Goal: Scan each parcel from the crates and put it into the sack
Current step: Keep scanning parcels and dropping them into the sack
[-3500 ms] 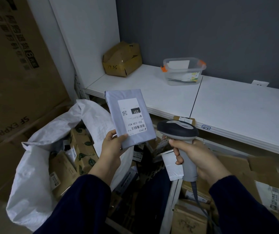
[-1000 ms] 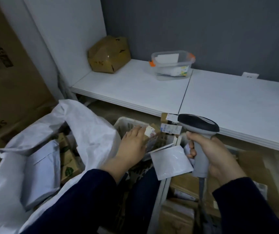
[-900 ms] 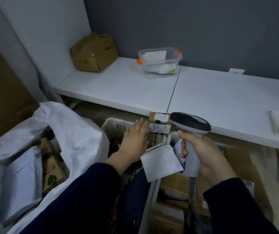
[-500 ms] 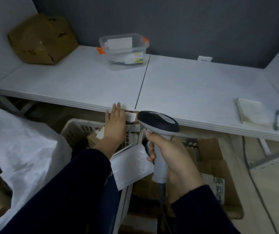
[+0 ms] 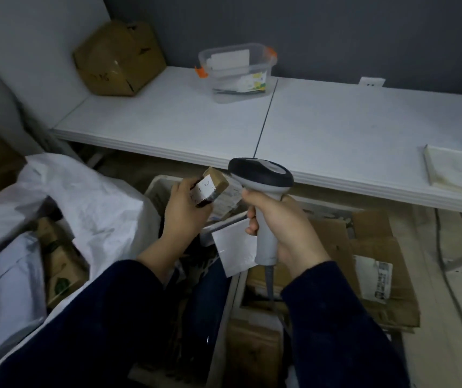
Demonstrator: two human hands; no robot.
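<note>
Change logged: the grey mailer (image 5: 5, 287) that the left hand (image 5: 185, 211) held up to the scanner (image 5: 260, 175) a few seconds ago now lies inside the sack (image 5: 92, 203). The same hand, which was reaching flat into the left crate (image 5: 157, 189) a second ago, has come up with a small brown parcel (image 5: 218, 180). Its fingers are curled round the parcel, white label toward the camera. The parcel is above the left crate and just left of the scanner head. The right hand (image 5: 283, 228) is clenched round the scanner grip, head pointing away from the camera. Judgement: one parcel cycle is complete and the next has begun. The new parcel appears fetched but not yet read, and no beam is visible on the label. It should go to the sack only after the read. Count: two hands, one scanner, one sack and two crates as far as can be told, with the right crate (image 5: 232, 298) largely covered by cardboard. One parcel is in hand. In the sack are one grey mailer and at least two brown boxes; the rest is hidden. A white flat mailer (image 5: 234, 250) lies across the crate edge. On the table (image 5: 336, 127) are one carton (image 5: 117, 60), one clear tub (image 5: 238, 71) and one folded pale pad (image 5: 450, 169).
</note>
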